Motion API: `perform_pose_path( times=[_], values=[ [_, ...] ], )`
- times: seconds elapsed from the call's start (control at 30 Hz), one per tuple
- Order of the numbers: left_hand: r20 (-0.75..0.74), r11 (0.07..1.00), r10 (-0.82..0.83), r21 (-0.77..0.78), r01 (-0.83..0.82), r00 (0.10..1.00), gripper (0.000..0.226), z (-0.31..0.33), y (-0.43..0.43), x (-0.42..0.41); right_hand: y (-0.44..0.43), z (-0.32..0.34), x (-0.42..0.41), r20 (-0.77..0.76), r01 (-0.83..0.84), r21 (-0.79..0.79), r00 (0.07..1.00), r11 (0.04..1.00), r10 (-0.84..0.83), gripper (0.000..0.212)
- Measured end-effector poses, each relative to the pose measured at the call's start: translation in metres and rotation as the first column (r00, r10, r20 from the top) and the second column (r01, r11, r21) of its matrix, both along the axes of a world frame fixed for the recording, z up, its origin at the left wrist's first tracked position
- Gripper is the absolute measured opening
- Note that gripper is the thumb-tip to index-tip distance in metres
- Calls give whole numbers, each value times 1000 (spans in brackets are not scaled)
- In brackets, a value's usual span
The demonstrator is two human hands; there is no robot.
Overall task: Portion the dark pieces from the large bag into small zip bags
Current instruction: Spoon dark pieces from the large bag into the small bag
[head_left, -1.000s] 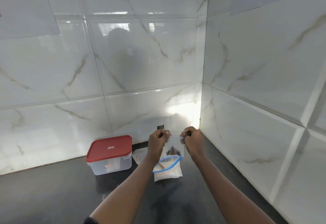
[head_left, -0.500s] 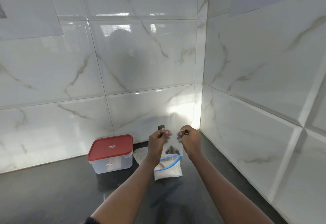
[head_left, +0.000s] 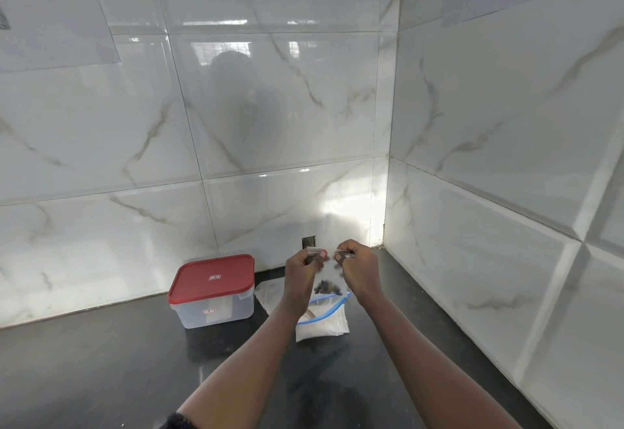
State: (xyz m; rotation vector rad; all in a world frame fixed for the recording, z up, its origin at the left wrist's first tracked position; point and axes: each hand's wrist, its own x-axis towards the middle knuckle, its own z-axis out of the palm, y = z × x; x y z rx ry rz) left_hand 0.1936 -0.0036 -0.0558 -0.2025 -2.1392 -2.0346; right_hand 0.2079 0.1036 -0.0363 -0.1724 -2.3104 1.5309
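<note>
Low in the middle of the frame, a small zip bag (head_left: 330, 276) is held up in the air by its top edge. The top is pinched on one side by the left hand (head_left: 301, 271) and on the other side by the right hand (head_left: 358, 271), with the fingers of both curled tight on the strip. A little heap of dark pieces (head_left: 327, 288) can be seen at the bottom of the small bag. Right under it, the large bag (head_left: 320, 327) is lying on the dark counter (head_left: 101, 378) with its blue-edged mouth open. A clear box (head_left: 216, 308) with a red lid (head_left: 212, 278) is set to the left, near the wall. It looks like the sealing step is being done (the bag is blurry, so it cannot be told if the strip is shut all the way). Next, the strip should be pressed along its whole length, then the full bag put down and an empty one picked up
</note>
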Motion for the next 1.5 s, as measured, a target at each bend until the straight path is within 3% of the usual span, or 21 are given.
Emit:
perform_pose_path(
  times=[0.2, 0.5, 0.73, 0.97, 1.07, 1.27, 1.5],
  values=[
    [27, 1000, -12, -12, 12, 1000, 11, -5, -1, -5, 1, -5, -2, 39, -19, -58, 999, 998, 22, 13],
    [21, 998, -56, -2, 56, 998, 6, -1, 8, -4, 12, -7, -4, 7, -21, 77, 1000, 997, 21, 15],
    [26, 996, -75, 45, 73, 997, 9, -6, 17, -11, 20, -7, -8, 63, -31, -109, 997, 994, 38, 17],
    [63, 997, -75, 28, 73, 995, 11, -14, 31, -18, 47, -4, -9, 106, 87, -51, 991, 995, -81, 22],
    [82, 999, -43, -14, 45, 996, 9, -18, 41, -22, 59, -9, -10, 133, 128, -45, 984, 991, -121, 25],
    [150, 998, -48, -35, 54, 987, 12, -32, 58, -26, 82, -27, -6, 185, 169, -216, 974, 962, -129, 28],
    [191, 975, 10, -222, 33, 982, 12, -60, 87, -31, 113, -60, -7, 308, 254, -151, 930, 955, -199, 31]
  ],
)
